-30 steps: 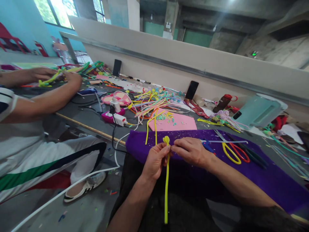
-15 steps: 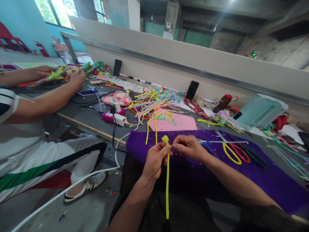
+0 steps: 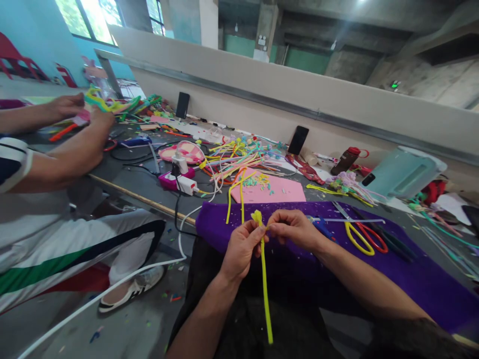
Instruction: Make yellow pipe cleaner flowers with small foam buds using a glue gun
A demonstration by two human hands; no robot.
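Observation:
My left hand [image 3: 241,249] pinches a yellow pipe cleaner [image 3: 266,294] between thumb and fingers. A bunched, flower-like yellow head sticks up above the fingertips, and the long stem hangs down over my lap. Right beside it, my right hand [image 3: 291,228] is closed in a pinch, its fingertips meeting the stem just below the head. What lies between those fingertips is too small to make out. Under both hands spreads a purple cloth [image 3: 215,219]. On it, to the right, lie scissors with a yellow handle and a red handle [image 3: 364,238] and blue-handled pliers [image 3: 324,228].
A pink sheet [image 3: 288,192] with cut bits lies ahead, before a heap of pipe cleaners [image 3: 239,154]. Left of it stand plugs on a power strip [image 3: 181,182] with trailing cables. Two phones lean on the partition. At left, a co-worker's hands [image 3: 99,122] hold colourful pipe cleaners.
The hanging end of the yellow stem has swung to the right, and its head has tilted slightly. My hands stay almost in place. The co-worker's hands have moved left with their bundle.

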